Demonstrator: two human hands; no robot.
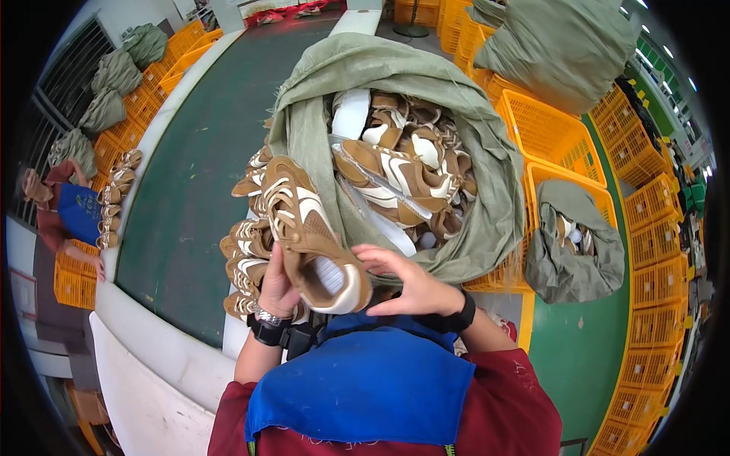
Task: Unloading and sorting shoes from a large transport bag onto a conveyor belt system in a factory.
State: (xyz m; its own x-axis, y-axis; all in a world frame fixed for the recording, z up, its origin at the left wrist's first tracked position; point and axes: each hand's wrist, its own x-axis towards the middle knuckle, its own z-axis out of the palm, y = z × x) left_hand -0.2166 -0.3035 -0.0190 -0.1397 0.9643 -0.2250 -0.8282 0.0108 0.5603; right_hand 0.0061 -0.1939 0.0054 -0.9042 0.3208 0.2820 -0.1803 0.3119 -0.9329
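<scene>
My left hand (pixel 277 293) is closed on the side of a brown sneaker (pixel 310 228) with white stripes and brown laces. It is tilted, toe away from me and heel towards me, with pale lining visible in its opening. Beside the heel is my right hand (pixel 411 283), fingers stretched and thumb apart; whether the fingertips touch the shoe I cannot tell. Just beyond, a large grey-green woven sack (pixel 487 175) gapes, full of similar brown and white sneakers (pixel 403 171). Left of the held shoe, more such sneakers (pixel 245 262) stand along the belt's near edge.
A dark green conveyor belt (pixel 201 159) with white rims runs away to the left. Across it, a person in a blue apron (pixel 76 209) stands by a row of sneakers (pixel 110 205). Orange crates (pixel 551 137) and a smaller sack (pixel 574 254) line my right.
</scene>
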